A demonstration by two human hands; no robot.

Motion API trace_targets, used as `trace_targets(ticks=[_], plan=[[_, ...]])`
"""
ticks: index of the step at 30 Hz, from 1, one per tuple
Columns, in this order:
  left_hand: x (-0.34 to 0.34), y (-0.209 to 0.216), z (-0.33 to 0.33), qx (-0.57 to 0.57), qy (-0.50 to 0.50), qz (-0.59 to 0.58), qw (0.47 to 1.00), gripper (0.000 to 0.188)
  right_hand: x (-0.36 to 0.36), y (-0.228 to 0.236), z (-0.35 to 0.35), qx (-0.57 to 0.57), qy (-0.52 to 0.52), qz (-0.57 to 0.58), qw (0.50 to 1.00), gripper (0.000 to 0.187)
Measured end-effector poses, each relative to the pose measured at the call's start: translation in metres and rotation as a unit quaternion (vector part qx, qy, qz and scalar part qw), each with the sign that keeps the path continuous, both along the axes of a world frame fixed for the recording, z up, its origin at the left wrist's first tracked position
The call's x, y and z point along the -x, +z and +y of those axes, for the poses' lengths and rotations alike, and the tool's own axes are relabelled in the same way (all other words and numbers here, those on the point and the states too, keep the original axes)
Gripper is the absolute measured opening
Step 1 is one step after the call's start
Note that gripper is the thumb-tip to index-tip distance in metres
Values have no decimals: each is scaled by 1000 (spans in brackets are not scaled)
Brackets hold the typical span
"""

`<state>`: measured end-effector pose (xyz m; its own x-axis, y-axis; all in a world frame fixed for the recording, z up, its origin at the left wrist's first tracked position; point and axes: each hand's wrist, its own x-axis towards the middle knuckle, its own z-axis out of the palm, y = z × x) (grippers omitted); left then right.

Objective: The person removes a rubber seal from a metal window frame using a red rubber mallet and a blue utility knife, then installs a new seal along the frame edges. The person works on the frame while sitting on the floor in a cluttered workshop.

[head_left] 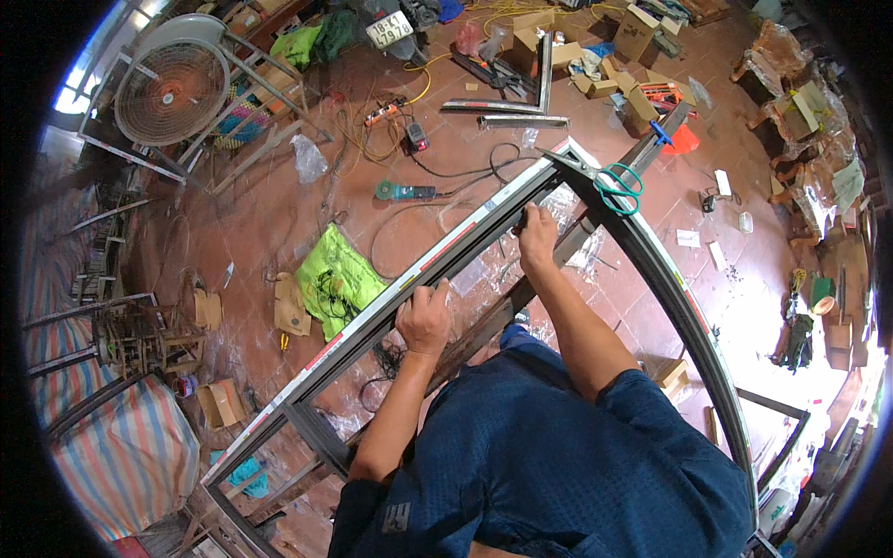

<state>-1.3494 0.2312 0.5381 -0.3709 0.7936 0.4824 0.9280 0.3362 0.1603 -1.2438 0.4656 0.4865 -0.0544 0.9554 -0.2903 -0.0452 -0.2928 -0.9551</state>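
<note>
A large frame of dark metal profiles with a white outer face slants before me from lower left to a corner at upper right. My left hand is closed at the inner edge of its long side, fingers curled against the dark profile. Farther along the same side, nearer the corner, my right hand is closed too, its fingertips pinched at the inner groove. Anything thin and dark in either hand blends with the profile. Scissors with green handles lie across the frame's corner, blades pointing left.
Under the frame runs a dark support beam. On the tiled floor lie a teal angle grinder, its cable, a lime-green bag and cut profiles. A big fan stands far left; cardboard boxes are at the back.
</note>
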Motion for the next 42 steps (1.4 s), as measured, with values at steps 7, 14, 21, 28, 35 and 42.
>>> trace_targets(ticks=[7,14,21,28,35,42], plan=[[0,-3,-2,-2,-2,1,1000,17,-4,-12,17,-27,3,-34,999,35],[1,-5,-3,3,2,9,1000,14,0,11,9,-13,-21,10,1000,31],[1,-8,0,2,0,10,1000,13,1,21,22,40,-54,71,995,36],[0,-6,-3,11,5,11,1000,18,2,-12,47,-13,-98,-38,994,45],[1,-8,-4,18,8,-3,1000,23,1,8,65,128,-126,111,977,46],[-2,-8,-3,20,16,-4,1000,23,0,-7,81,114,-160,32,980,49]])
